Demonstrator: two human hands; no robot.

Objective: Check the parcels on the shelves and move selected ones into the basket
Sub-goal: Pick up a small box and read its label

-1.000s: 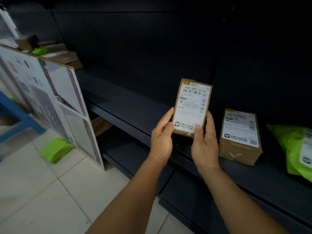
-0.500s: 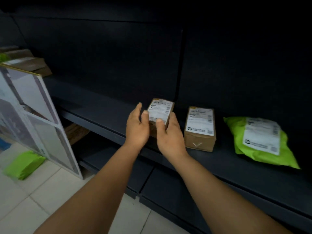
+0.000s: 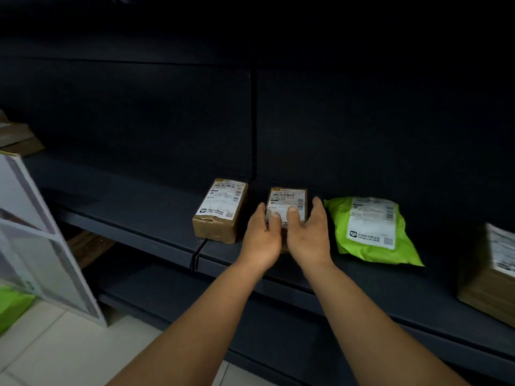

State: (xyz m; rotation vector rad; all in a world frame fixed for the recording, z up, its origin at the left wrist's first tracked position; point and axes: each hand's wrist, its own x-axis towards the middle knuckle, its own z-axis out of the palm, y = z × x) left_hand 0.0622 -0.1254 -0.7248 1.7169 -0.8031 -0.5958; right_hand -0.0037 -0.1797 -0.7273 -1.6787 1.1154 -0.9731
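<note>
A small brown cardboard parcel with a white label lies on the dark shelf. My left hand grips its left side and my right hand grips its right side, both thumbs resting on the label. The near end of this parcel is hidden behind my hands. Another labelled brown parcel lies just to its left, untouched. A green plastic mailer with a white label lies to the right. No basket is in view.
A larger brown box sits at the shelf's right edge. A white framed panel leans against the shelving at left, with a green parcel on the tiled floor beside it. Brown boxes lie far left on the shelf.
The parcel I held up at label height went down onto the shelf. Both hands then let go of it and moved right onto the neighbouring brown parcel. The view panned right.
</note>
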